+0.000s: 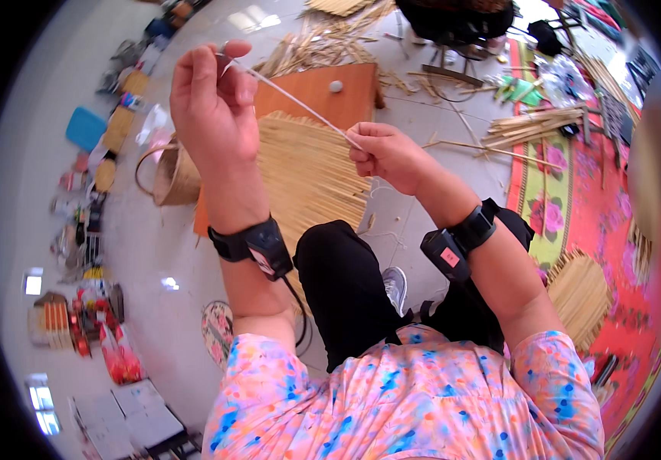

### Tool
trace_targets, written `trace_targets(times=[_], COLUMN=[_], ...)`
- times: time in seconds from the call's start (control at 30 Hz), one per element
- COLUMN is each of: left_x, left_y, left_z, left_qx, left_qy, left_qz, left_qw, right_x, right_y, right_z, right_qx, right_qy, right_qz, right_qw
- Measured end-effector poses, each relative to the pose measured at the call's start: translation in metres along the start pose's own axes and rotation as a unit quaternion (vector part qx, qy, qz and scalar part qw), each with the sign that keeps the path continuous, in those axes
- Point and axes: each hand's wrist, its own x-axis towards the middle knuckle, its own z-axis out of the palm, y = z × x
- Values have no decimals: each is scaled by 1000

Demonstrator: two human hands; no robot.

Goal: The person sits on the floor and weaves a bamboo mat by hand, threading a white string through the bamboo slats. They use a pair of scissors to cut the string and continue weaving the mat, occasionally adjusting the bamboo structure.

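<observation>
My left hand point(215, 107) is raised at the upper left, fingers curled around one end of a taut white string point(292, 100) and a small shiny metal piece point(225, 60) that I cannot make out clearly. The string runs down to my right hand point(384, 153), which pinches it between thumb and fingers. Below both hands a mat of pale straw strips point(307, 184) with fringed edges leans over an orange wooden board point(300, 92). A small white ball point(336, 87) sits on the board. Loose white thread lies on the floor beside the mat.
A woven basket point(173, 172) stands left of the board. Straw bundles point(529, 126), plastic bags and tools lie on a flowered red mat point(606, 199) at right, beside a round straw piece point(579, 295). Household items line the left wall. A black seat point(453, 19) stands at the top.
</observation>
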Motion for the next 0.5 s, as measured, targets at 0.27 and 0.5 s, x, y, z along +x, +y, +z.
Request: trace_targets(times=[0.27, 0.5], left_x=[-28, -70], left_y=[92, 199], left_z=[-54, -108], left_qx=[103, 184], left_qy=[134, 213], left_qz=[-46, 10], left_qw=[985, 959], right_x=[30, 25], right_y=[15, 31], right_z=[22, 23], right_qx=[51, -41], right_qy=[-337, -385], right_qz=[90, 94], right_qw=[936, 917])
